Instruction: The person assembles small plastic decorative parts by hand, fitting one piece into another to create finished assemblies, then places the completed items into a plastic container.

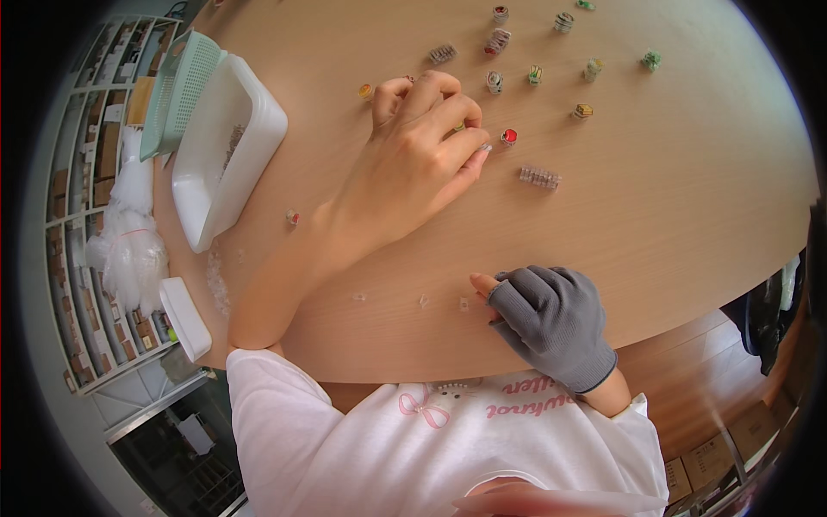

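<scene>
My bare left hand is stretched over the table among small clear, round-looking pieces with coloured insides. Its fingers are bent and the thumb meets a fingertip; what they pinch, if anything, is hidden. A yellow-green bit shows between the fingers. Just right of them lies a red-topped round piece, and beyond it a ribbed clear stack. My right hand, in a grey fingerless glove, rests near the table's front edge with its fingers curled in. Its inside is out of sight. Tiny clear pieces lie to its left.
A white tub with small bits inside stands at the left, beside a pale green perforated basket. A small white tray sits at the table's left edge near clear scraps. More coloured pieces are scattered at the far side.
</scene>
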A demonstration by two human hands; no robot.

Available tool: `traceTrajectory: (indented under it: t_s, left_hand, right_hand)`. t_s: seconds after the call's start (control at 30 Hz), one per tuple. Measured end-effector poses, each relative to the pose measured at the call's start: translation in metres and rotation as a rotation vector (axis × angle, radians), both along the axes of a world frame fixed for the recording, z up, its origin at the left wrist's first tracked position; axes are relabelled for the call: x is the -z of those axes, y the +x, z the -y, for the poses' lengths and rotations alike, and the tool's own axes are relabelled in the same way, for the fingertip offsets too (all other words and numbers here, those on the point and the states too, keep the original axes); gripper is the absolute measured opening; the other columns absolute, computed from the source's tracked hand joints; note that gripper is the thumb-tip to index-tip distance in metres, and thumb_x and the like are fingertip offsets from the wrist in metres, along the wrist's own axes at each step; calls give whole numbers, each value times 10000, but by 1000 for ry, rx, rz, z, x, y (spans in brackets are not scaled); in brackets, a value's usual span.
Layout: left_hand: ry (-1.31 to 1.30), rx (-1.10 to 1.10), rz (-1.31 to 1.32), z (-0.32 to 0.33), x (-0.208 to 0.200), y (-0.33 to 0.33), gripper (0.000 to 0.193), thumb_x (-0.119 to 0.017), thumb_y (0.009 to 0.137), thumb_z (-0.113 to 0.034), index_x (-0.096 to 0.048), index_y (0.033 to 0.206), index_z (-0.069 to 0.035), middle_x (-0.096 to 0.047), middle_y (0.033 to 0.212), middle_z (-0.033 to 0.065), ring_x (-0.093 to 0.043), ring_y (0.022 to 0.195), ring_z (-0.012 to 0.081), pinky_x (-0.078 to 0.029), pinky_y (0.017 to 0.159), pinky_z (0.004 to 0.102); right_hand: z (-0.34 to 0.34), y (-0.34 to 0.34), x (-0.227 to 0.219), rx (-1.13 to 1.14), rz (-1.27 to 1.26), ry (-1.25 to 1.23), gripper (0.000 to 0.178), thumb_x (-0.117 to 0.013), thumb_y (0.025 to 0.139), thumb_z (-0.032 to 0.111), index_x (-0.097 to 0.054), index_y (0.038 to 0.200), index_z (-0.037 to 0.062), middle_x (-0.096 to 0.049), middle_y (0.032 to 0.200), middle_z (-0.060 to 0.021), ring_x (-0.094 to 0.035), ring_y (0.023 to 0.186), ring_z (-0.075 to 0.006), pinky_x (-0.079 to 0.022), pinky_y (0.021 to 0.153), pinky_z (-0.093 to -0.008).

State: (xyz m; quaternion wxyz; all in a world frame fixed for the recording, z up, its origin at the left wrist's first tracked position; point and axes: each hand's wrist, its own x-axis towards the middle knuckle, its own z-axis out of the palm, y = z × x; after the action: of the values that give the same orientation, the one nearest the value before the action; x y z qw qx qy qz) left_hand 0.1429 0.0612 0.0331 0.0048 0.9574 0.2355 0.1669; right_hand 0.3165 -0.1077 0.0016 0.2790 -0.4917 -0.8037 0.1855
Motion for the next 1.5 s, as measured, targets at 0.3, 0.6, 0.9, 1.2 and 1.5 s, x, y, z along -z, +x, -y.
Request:
traceTrajectory:
  t_s: [0.3,0.6,0.9,1.2,1.5]
  left_hand:
    - [-1198,-294,317,33,-10,-35,183,-713,931,-115,-774,1081,-28,-687,1011,36,-606,985,140,-483,790,281]
    - [-1609,-404,319,44,-24,-32,232,-641,993,-125,-738,1105,53,-713,1044,99,-645,947,157,-504,873,291]
    - [-1829,-123,492,68,-7,-21,260,-595,1039,-171,-732,1133,29,-662,1051,52,-634,987,126,-481,862,270]
    - [-1797,-274,679,75,-23,-42,242,-552,1035,-64,-673,1218,38,-635,1101,51,-582,1023,124,-466,904,271]
    - [-822,-376,608,49,-5,-110,179,-605,970,23,-708,1116,36,-685,1017,66,-613,913,122,-496,817,266]
  right_hand:
    - [-2,0,-2,-22,9,11,436,-721,774,202,-667,1203,144,-592,835,39,-609,695,-114,-434,557,-280]
    - [-4,-2,-6,254,-110,166,559,-752,748,179,-675,1302,166,-606,808,34,-576,631,-119,-436,544,-280]
    - [-1,-2,-5,266,-36,271,542,-785,727,126,-701,1262,131,-654,843,24,-577,618,-115,-430,523,-282]
    - [-29,13,-37,177,122,379,331,-805,765,169,-713,1079,115,-624,771,19,-592,610,-148,-444,526,-305]
    - [-203,7,-64,-181,176,40,135,-678,900,201,-701,973,90,-687,701,-62,-652,610,-213,-499,594,-354]
